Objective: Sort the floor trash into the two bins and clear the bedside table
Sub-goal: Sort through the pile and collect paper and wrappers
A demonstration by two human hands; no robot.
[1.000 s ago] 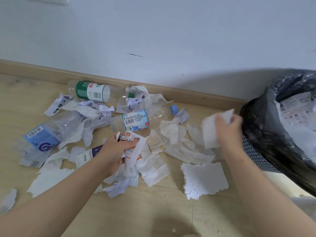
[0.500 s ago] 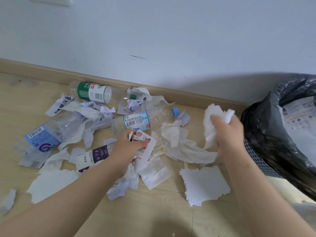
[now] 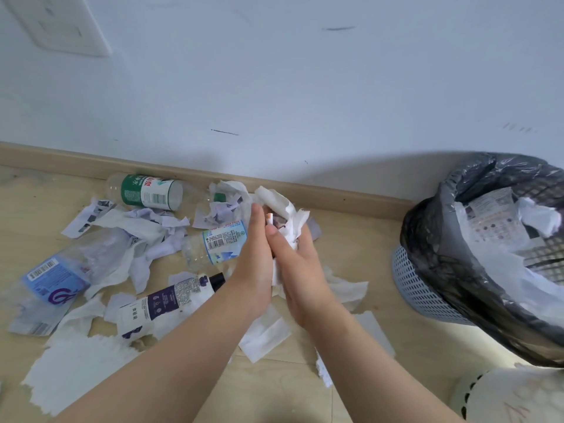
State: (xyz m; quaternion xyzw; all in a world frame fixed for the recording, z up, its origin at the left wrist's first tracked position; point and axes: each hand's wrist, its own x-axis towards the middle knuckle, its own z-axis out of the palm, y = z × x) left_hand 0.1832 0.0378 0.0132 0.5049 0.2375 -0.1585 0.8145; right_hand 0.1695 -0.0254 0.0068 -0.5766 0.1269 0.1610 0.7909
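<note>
Watching this from the remote end: both hands are pushed together dead centre, with a wad of tissue and paper point(image 3: 287, 213) squeezed between them. The left hand point(image 3: 256, 264) has its fingers pretty much straight and laid flat against the wad's left side. Its thumb is hidden, so I can't tell whether it pinches anything. The right hand point(image 3: 300, 270) is curled round the wad from the other side, with the fingers wrapped over the tissue. The wad sits above the litter on the floor point(image 3: 274, 395), well left of the bin point(image 3: 409, 288) and not over it.

Just beside the left hand lies a clear bottle with a blue label point(image 3: 221, 242). Closer to me there's a purple-and-white tube point(image 3: 164, 303) with a black cap. Further left is a crushed bottle point(image 3: 58, 277) with a blue and purple label. Back by the baseboard point(image 3: 351, 198) there's a green-label bottle point(image 3: 146, 192). Torn tissue sheets point(image 3: 76, 367) and paper scraps are scattered all round those.

The bin is a blue lattice basket with a black liner point(image 3: 442, 257), off to the right, and it has paper inside. There's a wall socket point(image 3: 61, 25) at the top left.
</note>
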